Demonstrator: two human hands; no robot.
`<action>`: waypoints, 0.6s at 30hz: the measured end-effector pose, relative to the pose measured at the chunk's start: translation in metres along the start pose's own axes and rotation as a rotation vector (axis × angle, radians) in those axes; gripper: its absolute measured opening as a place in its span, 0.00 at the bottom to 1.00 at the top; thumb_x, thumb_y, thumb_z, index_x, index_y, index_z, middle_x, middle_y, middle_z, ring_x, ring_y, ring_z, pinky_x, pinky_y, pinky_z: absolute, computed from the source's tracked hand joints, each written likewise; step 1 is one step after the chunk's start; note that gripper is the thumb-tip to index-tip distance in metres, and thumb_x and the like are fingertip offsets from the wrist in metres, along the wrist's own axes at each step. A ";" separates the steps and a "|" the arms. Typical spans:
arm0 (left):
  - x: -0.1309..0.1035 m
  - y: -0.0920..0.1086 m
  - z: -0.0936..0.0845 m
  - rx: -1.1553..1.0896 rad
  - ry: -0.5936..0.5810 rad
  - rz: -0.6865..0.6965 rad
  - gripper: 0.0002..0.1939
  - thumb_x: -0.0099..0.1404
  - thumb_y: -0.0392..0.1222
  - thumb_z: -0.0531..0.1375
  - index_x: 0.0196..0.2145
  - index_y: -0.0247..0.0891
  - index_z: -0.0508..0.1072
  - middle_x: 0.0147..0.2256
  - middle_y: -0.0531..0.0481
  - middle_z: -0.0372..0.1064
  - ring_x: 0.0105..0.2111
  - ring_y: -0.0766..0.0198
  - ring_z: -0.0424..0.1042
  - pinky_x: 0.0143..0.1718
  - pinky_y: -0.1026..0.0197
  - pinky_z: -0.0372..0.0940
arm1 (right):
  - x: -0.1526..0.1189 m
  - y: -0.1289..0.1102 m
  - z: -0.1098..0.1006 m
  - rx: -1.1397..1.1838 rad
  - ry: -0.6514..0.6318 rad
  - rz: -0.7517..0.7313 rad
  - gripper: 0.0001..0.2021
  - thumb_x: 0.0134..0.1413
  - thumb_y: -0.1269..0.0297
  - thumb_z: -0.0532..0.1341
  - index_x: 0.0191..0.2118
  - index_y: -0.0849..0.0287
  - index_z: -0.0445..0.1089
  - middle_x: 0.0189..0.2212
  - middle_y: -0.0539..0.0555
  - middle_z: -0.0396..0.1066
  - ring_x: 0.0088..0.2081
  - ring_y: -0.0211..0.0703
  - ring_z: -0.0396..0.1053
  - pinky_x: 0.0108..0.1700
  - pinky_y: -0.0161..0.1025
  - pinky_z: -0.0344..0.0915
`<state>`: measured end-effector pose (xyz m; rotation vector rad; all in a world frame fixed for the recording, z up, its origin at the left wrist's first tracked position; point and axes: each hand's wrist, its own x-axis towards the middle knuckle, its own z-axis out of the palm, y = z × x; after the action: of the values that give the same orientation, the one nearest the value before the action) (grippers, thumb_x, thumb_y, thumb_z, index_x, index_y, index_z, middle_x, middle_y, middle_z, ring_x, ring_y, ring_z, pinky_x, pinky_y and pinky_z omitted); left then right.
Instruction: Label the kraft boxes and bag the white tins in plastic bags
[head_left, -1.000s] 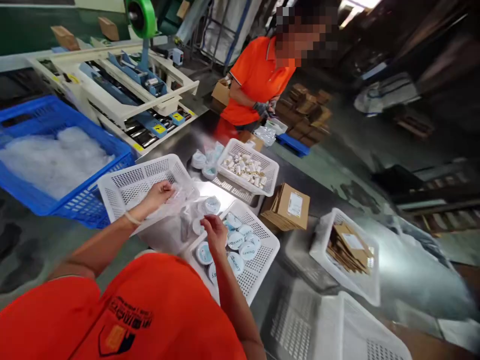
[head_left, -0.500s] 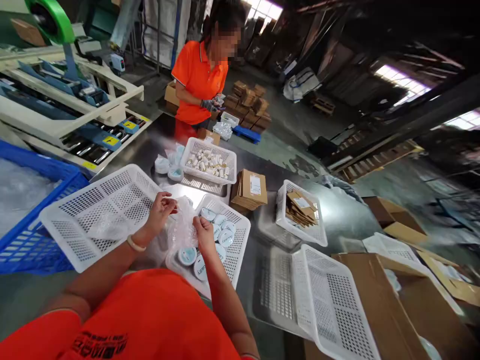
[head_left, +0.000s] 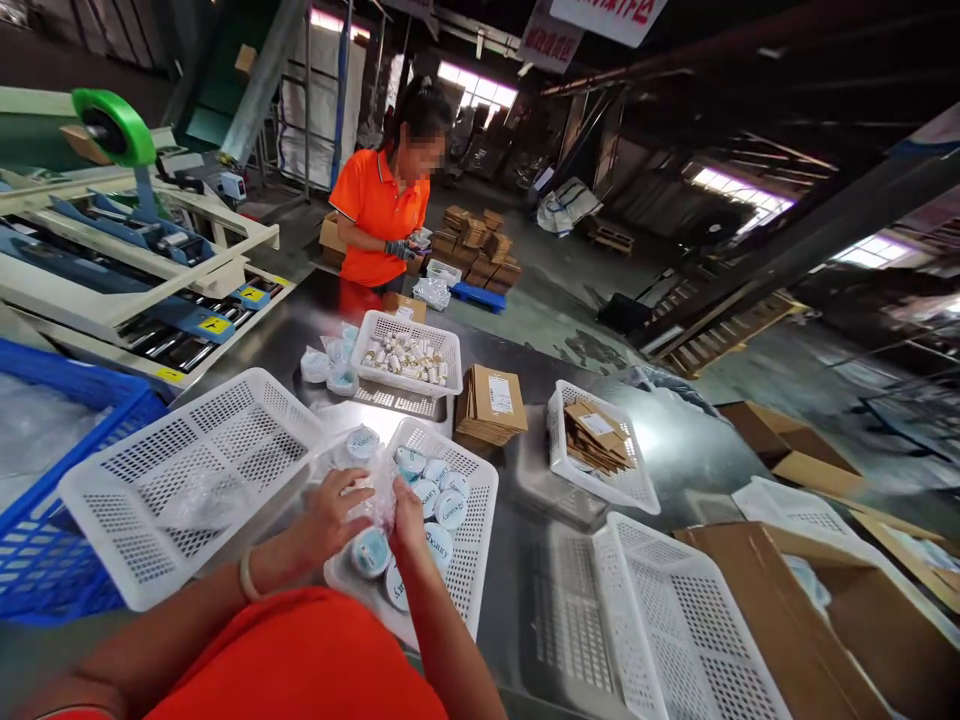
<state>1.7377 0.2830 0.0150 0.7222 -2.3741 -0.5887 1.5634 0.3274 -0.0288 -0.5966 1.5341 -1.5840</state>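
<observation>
In the head view, a clear bubble-wrap bag [head_left: 382, 488] is between my hands, over the left part of a white perforated basket [head_left: 486, 540]. My right hand [head_left: 409, 520] pinches the right edge of the bag. At its left side is my left hand [head_left: 330, 520], fingers curved and apart; whether they touch the plastic is hard to tell. Several round white-and-blue tins with printed lids, such as this tin [head_left: 450, 509], lie in the basket below. Another round tin [head_left: 362, 442] sits just beyond my left fingertips, with clear plastic around it.
A white basket [head_left: 97, 480] with bubble wrap stands left, beside a blue crate [head_left: 67, 540]. Behind are a basket of small bottles [head_left: 409, 360], wrapped tins [head_left: 341, 380] and stacked cartons [head_left: 491, 405]. More baskets and cardboard boxes [head_left: 750, 570] are right. A co-worker [head_left: 382, 210] stands across the table.
Both hands pinched the bag before; now my left fingers have come apart. The bag is lower and more bunched between the hands. The camera view has tilted slightly upward.
</observation>
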 end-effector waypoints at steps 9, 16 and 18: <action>0.009 -0.007 -0.007 -0.506 -0.122 -0.313 0.05 0.68 0.39 0.61 0.32 0.42 0.72 0.29 0.52 0.75 0.31 0.59 0.75 0.36 0.59 0.72 | 0.009 0.018 -0.009 -0.153 0.017 0.138 0.34 0.55 0.18 0.57 0.31 0.49 0.64 0.24 0.51 0.70 0.26 0.47 0.68 0.28 0.43 0.69; 0.014 -0.064 -0.042 -0.317 -0.123 -0.446 0.12 0.59 0.34 0.59 0.34 0.42 0.83 0.41 0.44 0.86 0.41 0.52 0.83 0.49 0.50 0.77 | -0.024 0.043 -0.049 -0.879 -0.035 0.220 0.21 0.40 0.63 0.79 0.43 0.57 0.78 0.46 0.69 0.83 0.57 0.77 0.80 0.55 0.60 0.76; 0.010 -0.071 -0.039 -0.160 -0.234 -0.439 0.13 0.57 0.29 0.60 0.29 0.43 0.82 0.41 0.45 0.86 0.47 0.48 0.85 0.55 0.47 0.76 | -0.038 0.055 -0.044 -1.055 -0.095 0.252 0.38 0.35 0.70 0.79 0.59 0.61 0.77 0.61 0.75 0.79 0.65 0.81 0.76 0.61 0.64 0.75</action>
<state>1.7809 0.2143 0.0088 1.1658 -2.3463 -1.0857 1.5611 0.3888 -0.0806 -0.9558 2.2097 -0.4493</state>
